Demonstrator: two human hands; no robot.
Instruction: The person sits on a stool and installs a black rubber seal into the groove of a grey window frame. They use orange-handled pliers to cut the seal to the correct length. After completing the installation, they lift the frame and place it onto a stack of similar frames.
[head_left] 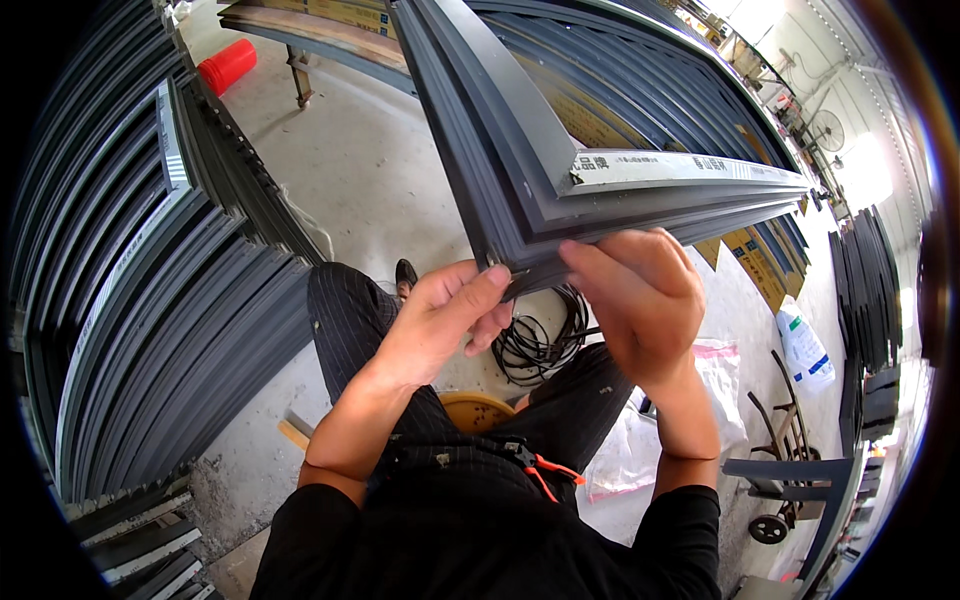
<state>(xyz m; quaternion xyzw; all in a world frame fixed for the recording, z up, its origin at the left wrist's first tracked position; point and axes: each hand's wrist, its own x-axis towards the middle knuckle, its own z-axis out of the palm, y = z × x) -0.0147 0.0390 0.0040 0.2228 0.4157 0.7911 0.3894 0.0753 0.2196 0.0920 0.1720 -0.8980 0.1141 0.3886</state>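
A dark grey metal window or door frame (500,190) lies in front of me, its mitred corner pointing toward my body. White tape with printing covers part of its top face. My left hand (440,320) pinches that near corner, thumb on top and the other fingers curled underneath. Something small and shiny shows by the thumb tip, too small to name. Against the frame's near edge, just right of the corner, sits my right hand (645,295). Its fingers are bent and pressed together, slightly blurred, and what they hold, if anything, is hidden.
Dark frames are stacked (180,330) on the left. Below my hands lie a coil of black cable (540,350) and a round yellow-brown seat (475,410). A red bucket (228,67) lies back left. On the right are a plastic sack (805,350) and a hand truck (785,440).
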